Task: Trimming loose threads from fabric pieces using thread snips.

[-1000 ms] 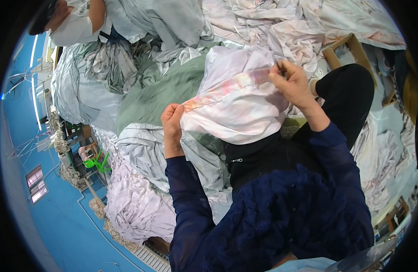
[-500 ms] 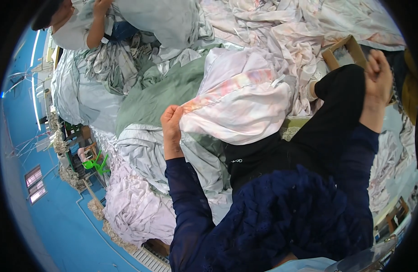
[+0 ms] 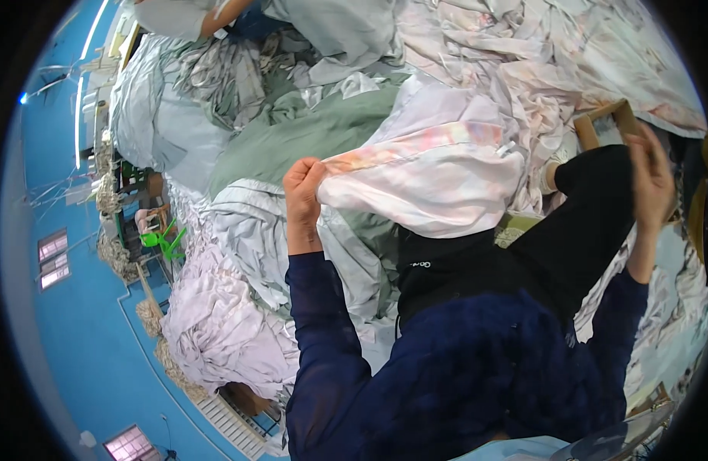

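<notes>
My left hand [image 3: 302, 182] is closed on the left end of a pale pinkish-white cloth [image 3: 438, 192]. A pink and orange patterned band runs along this cloth, and a small white tag [image 3: 506, 147] shows near its right end. The cloth stretches from that hand over my lap and rests against my black trousers [image 3: 477, 269]. Off to the right, my right hand [image 3: 653, 178] is raised beside my knee, close to a cardboard box [image 3: 624, 117]. Motion smears its fingers, so whether they hold anything is unclear.
Heaped cloth surrounds me: green fabric [image 3: 300, 142] ahead, pale lilac fabric [image 3: 223, 330] at left, pink-white fabric [image 3: 477, 46] at the far side. Another person's arm [image 3: 225, 15] shows at the top left. A bright green plastic object [image 3: 163, 240] stands beyond the heaps.
The view has shifted, so most things sit farther right in it. My right hand has moved down relative to the box and its fingers are more blurred. My left hand keeps its grip on the cloth.
</notes>
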A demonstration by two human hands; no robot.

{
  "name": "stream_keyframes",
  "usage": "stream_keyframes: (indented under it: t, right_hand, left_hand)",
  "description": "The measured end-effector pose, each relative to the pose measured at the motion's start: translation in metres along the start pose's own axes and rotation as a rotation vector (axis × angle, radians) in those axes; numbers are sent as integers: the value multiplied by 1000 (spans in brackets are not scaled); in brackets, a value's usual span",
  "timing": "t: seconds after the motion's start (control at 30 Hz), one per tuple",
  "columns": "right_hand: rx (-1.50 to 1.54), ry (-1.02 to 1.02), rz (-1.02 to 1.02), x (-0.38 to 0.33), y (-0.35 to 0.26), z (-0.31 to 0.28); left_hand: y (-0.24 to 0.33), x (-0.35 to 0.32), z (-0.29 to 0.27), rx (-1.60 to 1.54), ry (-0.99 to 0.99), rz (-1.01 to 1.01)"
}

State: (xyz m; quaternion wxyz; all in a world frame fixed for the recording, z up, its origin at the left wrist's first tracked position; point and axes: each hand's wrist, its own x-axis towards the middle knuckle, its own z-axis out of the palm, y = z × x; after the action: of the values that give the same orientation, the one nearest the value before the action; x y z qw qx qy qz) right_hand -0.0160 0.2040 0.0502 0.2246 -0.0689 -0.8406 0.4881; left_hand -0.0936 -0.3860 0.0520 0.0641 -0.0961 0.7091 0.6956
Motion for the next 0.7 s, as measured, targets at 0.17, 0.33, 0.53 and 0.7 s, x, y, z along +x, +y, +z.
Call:
stream_keyframes:
  t: [0.17,0.33,0.53,0.7]
  right_hand:
    - [272,-510,95,-5,-52,149]
    - [384,-571,-4,-5,-59,204]
    - [170,-724,133,1,-73,183]
    - [-181,-271,-353,6,-90,136]
  left_hand:
    - [24,-8,8,-13,-32,48]
    - [38,-15,15,-45,-79,80]
    - [48,-24,19,-42,-150,103]
    - [64,-42,35,328,-295,91]
